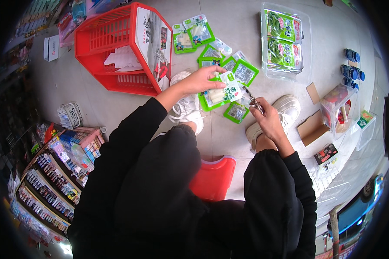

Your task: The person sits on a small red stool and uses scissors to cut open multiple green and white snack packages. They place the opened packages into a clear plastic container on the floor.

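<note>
My left hand (202,80) grips a green-and-clear snack packet (225,92) with pale pieces inside, its thumb on the packet's face. In my right hand (265,115) is a small metal tool, perhaps a hole punch (252,98), with its tip beside the packet's right edge. Several green-edged packets lie on the floor beyond and beneath, among them one with pale contents (199,30), one face down (244,73) and a small one (236,112) between my shoes. Part of the stack under my left hand is hidden.
A red plastic basket (105,76) stands at the left. A clear bin (306,48) of green packets sits at upper right, with blue-lidded jars (351,55), an open cardboard box (312,129) and a clear container (335,124) farther right. A red stool (214,176) is below me; shelves (47,191) stand lower left.
</note>
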`<action>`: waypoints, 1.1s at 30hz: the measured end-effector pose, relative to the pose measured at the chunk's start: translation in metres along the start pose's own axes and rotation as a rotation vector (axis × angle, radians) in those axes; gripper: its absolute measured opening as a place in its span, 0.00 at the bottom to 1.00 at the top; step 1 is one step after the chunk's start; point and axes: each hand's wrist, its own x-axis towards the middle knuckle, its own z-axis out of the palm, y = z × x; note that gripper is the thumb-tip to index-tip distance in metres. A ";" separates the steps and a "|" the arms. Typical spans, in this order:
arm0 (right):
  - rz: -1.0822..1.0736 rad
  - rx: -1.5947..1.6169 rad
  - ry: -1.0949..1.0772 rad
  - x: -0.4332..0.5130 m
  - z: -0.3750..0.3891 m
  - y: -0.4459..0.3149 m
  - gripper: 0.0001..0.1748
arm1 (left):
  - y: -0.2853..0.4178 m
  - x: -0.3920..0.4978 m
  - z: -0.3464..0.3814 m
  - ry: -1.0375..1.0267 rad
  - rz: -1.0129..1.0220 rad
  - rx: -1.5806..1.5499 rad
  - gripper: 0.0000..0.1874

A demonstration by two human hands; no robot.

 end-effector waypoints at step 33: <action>-0.155 -0.104 0.047 -0.003 0.004 -0.010 0.12 | 0.020 -0.013 0.008 -0.139 -0.027 0.070 0.27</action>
